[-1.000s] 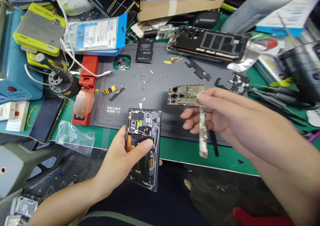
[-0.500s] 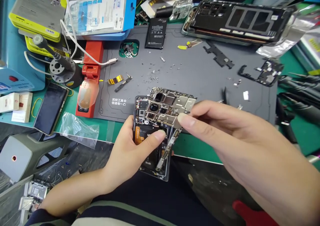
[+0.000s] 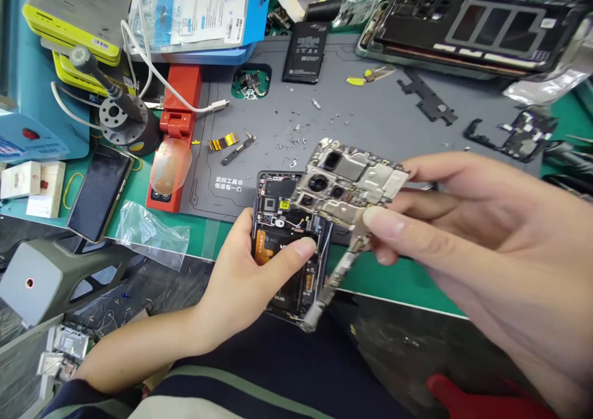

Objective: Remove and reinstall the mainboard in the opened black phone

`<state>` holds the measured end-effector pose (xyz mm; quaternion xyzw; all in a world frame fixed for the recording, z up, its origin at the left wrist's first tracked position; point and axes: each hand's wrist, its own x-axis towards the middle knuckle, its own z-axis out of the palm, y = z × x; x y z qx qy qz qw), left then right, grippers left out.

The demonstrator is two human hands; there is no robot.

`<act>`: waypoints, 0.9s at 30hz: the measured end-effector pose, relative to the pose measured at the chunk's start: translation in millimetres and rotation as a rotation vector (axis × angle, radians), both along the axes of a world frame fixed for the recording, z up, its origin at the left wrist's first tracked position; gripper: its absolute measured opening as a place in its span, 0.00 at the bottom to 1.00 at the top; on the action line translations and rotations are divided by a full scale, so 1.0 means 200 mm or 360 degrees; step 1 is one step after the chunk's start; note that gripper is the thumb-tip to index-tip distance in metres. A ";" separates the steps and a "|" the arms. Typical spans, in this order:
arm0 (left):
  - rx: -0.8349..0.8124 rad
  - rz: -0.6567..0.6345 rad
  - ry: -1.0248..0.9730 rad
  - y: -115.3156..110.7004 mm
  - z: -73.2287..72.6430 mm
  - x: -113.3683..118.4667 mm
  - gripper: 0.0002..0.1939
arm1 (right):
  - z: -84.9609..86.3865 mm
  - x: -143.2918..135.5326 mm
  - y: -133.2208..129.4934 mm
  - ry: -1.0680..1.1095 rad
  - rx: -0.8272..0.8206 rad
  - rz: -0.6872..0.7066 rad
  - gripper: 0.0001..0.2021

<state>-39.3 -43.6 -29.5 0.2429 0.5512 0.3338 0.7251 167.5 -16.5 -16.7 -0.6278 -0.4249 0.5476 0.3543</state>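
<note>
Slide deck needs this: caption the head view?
Left hand grips an opened phone; right hand holds a circuit board with camera modules.

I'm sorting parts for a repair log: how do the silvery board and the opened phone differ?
Shape: the silvery board joins a broad block to a narrow strip, while the opened phone is rectangular.
Colour: the silvery board is mostly metallic; the opened phone is mostly black inside.
Hold: the right hand grips the silvery board, the left hand the opened phone.
Both show exposed components.
</note>
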 end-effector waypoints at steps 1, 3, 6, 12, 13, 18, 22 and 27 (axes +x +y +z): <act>0.0014 -0.0003 0.0003 0.00 0.00 0.00 0.19 | 0.00 0.00 0.01 0.0000 0.0031 -0.0014 0.23; 0.0032 -0.0025 0.0011 0.00 0.00 0.00 0.19 | 0.02 0.01 0.02 -0.0024 0.0113 -0.0019 0.28; 0.0062 -0.0070 0.0031 0.01 0.00 -0.01 0.20 | 0.02 0.01 0.03 -0.0139 0.0203 -0.0017 0.26; 0.0039 -0.0083 0.0031 0.00 0.00 0.00 0.20 | -0.03 0.06 0.12 -0.0065 0.0098 -0.0038 0.22; 0.0041 -0.0086 0.0041 -0.01 0.00 0.00 0.21 | -0.03 0.07 0.13 -0.0051 0.0086 -0.0042 0.22; 0.0084 -0.0105 0.0164 -0.01 0.00 0.00 0.23 | -0.01 0.05 0.11 -0.0080 0.0136 -0.0045 0.23; 0.0129 -0.0081 0.0180 -0.01 0.01 0.01 0.24 | 0.04 0.00 0.04 -0.0400 0.0362 0.0081 0.22; 0.0149 -0.0083 0.0217 -0.02 0.00 0.01 0.23 | 0.04 -0.01 0.01 -0.0619 0.0562 0.0224 0.20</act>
